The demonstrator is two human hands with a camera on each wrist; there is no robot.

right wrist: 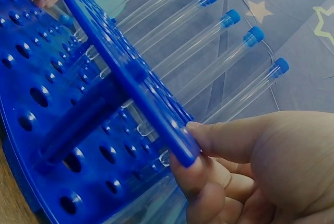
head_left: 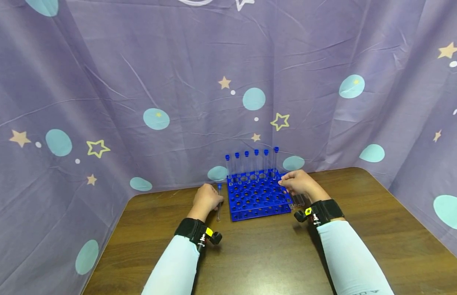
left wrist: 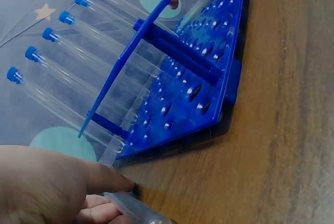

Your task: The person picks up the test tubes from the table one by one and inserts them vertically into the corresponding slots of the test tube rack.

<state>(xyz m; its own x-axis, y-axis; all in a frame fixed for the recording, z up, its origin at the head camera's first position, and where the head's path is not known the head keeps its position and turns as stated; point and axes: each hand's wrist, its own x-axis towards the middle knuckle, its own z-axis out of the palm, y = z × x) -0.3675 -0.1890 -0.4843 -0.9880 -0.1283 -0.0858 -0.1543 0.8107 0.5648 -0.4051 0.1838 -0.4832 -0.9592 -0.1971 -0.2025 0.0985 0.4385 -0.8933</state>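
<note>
A blue two-tier test tube rack point(head_left: 259, 198) stands on the table, with several blue-capped test tubes point(head_left: 246, 166) upright in its back row. My right hand point(head_left: 297, 183) grips the rack's right edge; in the right wrist view its thumb point(right wrist: 224, 138) lies on the upper tier and the fingers curl beneath. Left of the rack, my left hand point(head_left: 207, 198) pinches a single blue-capped test tube point(head_left: 219, 207) between thumb and fingers. That tube's lower end point(left wrist: 138, 208) shows in the left wrist view, while its cap is out of sight there.
More clear tubes point(head_left: 297, 200) lie on the wooden table point(head_left: 258, 258) just right of the rack, partly hidden by my right hand. A purple curtain point(head_left: 198, 61) with stars and teal spots hangs close behind the table's far edge.
</note>
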